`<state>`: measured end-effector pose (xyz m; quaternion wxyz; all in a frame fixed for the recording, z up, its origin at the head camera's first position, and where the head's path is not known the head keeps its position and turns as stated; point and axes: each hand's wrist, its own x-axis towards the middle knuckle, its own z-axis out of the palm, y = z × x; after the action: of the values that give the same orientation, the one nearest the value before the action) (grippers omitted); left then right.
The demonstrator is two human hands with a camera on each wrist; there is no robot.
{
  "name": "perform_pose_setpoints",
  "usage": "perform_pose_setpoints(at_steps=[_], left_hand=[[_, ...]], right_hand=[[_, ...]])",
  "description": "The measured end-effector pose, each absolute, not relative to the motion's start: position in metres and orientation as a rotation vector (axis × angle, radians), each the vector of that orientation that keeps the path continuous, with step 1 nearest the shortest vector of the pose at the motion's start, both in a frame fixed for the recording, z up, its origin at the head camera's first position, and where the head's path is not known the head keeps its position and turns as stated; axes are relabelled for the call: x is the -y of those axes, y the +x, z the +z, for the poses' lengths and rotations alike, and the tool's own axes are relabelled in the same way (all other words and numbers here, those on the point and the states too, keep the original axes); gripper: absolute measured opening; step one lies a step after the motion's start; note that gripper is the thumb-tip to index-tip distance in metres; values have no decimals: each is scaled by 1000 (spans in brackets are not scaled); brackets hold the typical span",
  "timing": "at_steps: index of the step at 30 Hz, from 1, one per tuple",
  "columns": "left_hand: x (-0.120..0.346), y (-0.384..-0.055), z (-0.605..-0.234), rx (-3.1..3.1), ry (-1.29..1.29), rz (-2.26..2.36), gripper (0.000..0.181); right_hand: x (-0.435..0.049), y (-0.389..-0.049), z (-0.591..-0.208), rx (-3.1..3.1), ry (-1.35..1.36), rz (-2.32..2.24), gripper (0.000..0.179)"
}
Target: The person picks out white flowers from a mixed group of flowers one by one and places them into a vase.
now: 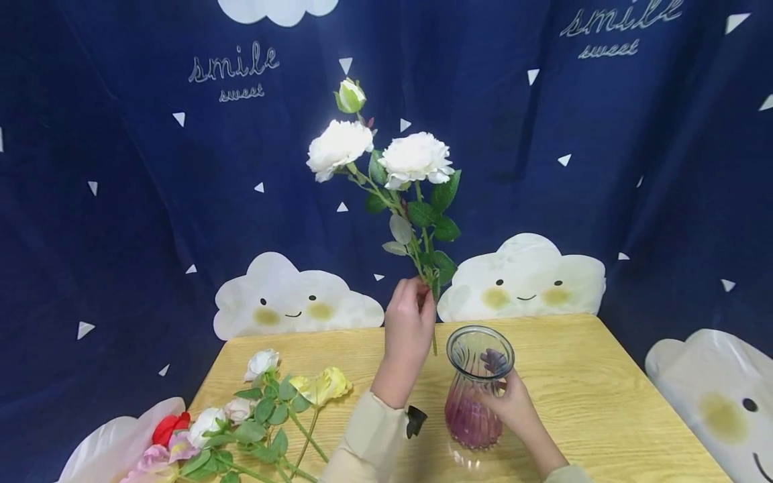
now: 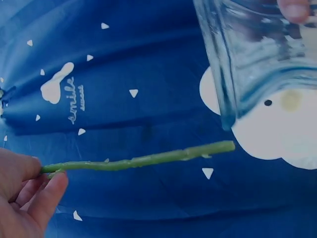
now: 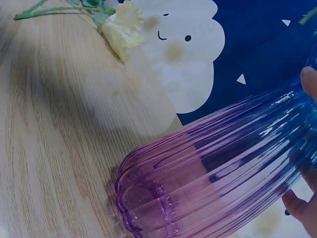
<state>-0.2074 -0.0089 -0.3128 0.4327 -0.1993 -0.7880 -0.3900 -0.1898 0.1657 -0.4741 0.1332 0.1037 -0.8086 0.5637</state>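
My left hand [image 1: 409, 329] pinches the green stem [image 2: 158, 157] of a spray of white flowers [image 1: 417, 159], held upright above the table. Two full blooms and a bud [image 1: 350, 96] top it, with green leaves below. The bare stem end hangs down beside the rim of a ribbed glass vase [image 1: 474, 409], outside its mouth. The vase, bluish at the top and purple toward the base, stands on the table. Around its neck my right hand [image 1: 513, 402] curls, thumb on the near side and fingers showing through the glass.
On the left of the wooden table [image 1: 568, 389] lie several more flowers, among them a yellow one [image 1: 326, 387], a white one [image 1: 262, 364] and a red one [image 1: 170, 428]. A small black object [image 1: 415, 421] sits by the left sleeve. Behind hangs a dark blue curtain [image 1: 495, 201].
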Motion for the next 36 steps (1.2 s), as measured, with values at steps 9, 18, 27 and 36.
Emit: perform_pose_setpoints(at_steps=[9,18,27,36], left_hand=[[-2,-209,-308,1908,-529,-1041,5],[-11,-208,-312,1961,-587,-1155,5],[-19,-211,-349,2120,-588,-1186,8],[-28,-206,-371,2324,-568,-906,8]], right_hand=[[-166,-190,-475,2347,292,1658,72],[-165,-190,-474,2350,280,1667,72],[-165,-189,-475,2342,276,1672,72],[-164,-190,-474,2389,229,1683,72]])
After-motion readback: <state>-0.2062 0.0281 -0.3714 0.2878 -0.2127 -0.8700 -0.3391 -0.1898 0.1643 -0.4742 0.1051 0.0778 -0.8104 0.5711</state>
